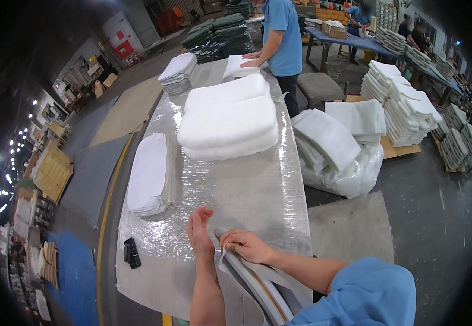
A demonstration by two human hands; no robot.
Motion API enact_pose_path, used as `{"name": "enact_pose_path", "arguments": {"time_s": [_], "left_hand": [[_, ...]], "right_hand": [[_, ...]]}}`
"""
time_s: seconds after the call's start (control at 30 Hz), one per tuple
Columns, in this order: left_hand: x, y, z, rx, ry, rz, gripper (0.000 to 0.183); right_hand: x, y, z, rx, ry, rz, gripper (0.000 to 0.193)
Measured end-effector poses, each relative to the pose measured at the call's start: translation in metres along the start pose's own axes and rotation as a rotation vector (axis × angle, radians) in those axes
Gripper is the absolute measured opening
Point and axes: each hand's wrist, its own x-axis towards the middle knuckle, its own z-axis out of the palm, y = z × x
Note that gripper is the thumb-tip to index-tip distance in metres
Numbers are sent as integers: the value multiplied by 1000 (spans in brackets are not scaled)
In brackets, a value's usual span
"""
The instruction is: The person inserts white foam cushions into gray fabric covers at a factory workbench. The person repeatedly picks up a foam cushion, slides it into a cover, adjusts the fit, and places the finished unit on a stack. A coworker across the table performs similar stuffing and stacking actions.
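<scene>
At the near end of the table, my right hand (pixel 247 245) is closed on the edge of a grey fabric cover (pixel 237 301). The cover lies open lengthwise toward me, showing white material and a narrow tan strip (pixel 268 293) inside. My left hand (pixel 199 232) is raised just left of the cover's far tip, its fingers apart and slightly bent, with nothing in them. Beyond my hands, a thick stack of white padding (pixel 228 122) sits mid-table. A pile of flat white cloth pieces (pixel 148 174) lies along the left edge.
A black object (pixel 131 253) lies near the table's left edge. Across the table, a person in a blue shirt (pixel 283 41) presses on white padding (pixel 236 68). To the right, a plastic bag (pixel 355 174) bears white pads, near taller pad stacks (pixel 401 111). Another white pile (pixel 177 68) stands far left.
</scene>
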Motion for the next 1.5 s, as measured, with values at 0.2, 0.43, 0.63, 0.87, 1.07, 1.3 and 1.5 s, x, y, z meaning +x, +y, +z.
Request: {"name": "enact_pose_path", "arguments": {"time_s": [0.2, 0.43, 0.63, 0.87, 1.07, 1.3, 1.5], "left_hand": [[-16, -59, -30, -245, -217, -319, 73], [-14, -68, -15, -204, -17, -233, 73], [-17, -74, -24, -189, -86, -220, 73], [-20, -27, 7, -5, -78, -199, 67], [-11, -30, 2, -240, -175, -321, 81], [24, 6, 7, -147, -268, -502, 84], [63, 60, 47, 108, -734, -370, 93]], "right_hand": [[27, -11, -15, 43, -230, 101, 23], [131, 45, -28, 85, 97, 279, 44], [112, 95, 19, 130, -116, 334, 63], [83, 61, 7, -164, -24, 82, 60], [69, 16, -49, -94, -86, 101, 57], [73, -34, -60, -210, -460, 98, 41], [59, -1, -29, -297, -204, -34, 15]]}}
